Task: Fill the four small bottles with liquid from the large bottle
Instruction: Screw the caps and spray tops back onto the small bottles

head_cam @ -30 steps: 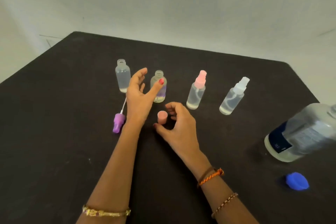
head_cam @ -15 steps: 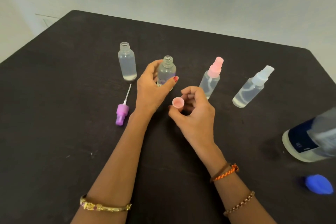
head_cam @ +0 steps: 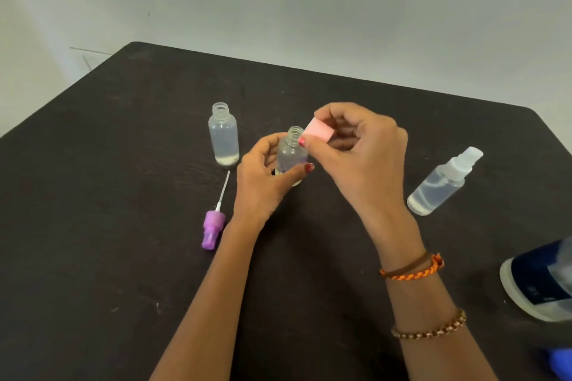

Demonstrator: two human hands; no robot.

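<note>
My left hand (head_cam: 263,176) grips a small clear open bottle (head_cam: 291,151) standing mid-table. My right hand (head_cam: 356,151) pinches a small pink cap (head_cam: 318,130) right beside that bottle's neck. Another open small bottle (head_cam: 223,136) with clear liquid stands to the left. A small bottle with a white spray top (head_cam: 442,182) stands at the right. The pink-topped small bottle is hidden behind my right hand. The large bottle (head_cam: 541,281) with a dark blue label shows at the right edge, cut off.
A purple spray head with its white tube (head_cam: 213,223) lies on the black table (head_cam: 93,195) left of my left wrist. A blue cap (head_cam: 561,362) sits at the bottom right corner. A pale wall stands behind the table.
My left hand closed around the open bottle. My right hand picked the pink cap off the table and raised it to the bottle's neck. The camera shifted right.
</note>
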